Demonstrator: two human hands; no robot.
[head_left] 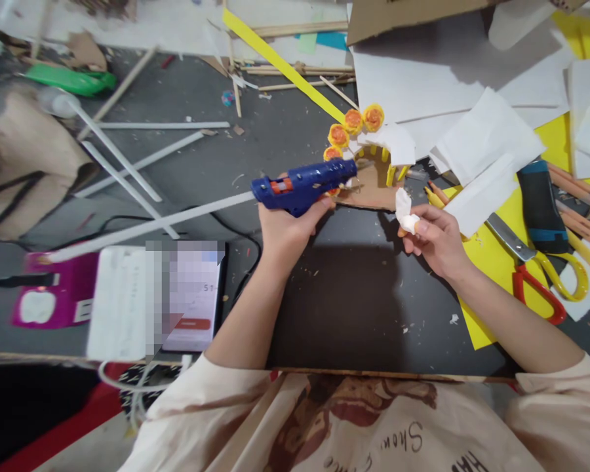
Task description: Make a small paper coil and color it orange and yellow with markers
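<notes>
Holding a blue glue gun (305,185) and a white scrap (406,213) above a littered tabletop (334,308)

Grasps the glue gun in the left hand (290,226), with the grip wrapped closed around it and the thumb laid along its underside. Points the nozzle to the right, close to a piece of brown cardboard (371,190). Cannot tell of any contact between nozzle and cardboard. Trails a long white glue stick (152,229) from the back of the gun, slanting down leftward to a magenta card (73,305).

Pinches the crumpled white scrap between thumb and fingers of the right hand (435,239), with the grip closed on its lower end, just beside the cardboard's right end.

Shows yellow-and-orange rosettes (353,121) in a curve along the cardboard's left and far side, next to a curved white piece (402,149) with short yellow strips under its edge.

Has scissors (521,251) at the right, with one red and one yellow handle loop, partly over a yellow sheet (484,282). Includes loose white sticks (164,124) crossing one another at the left, a phone (191,337) just beside a white box (118,301) at the lower left, and a yellow strip (280,60) slanting down toward the rosettes.
</notes>
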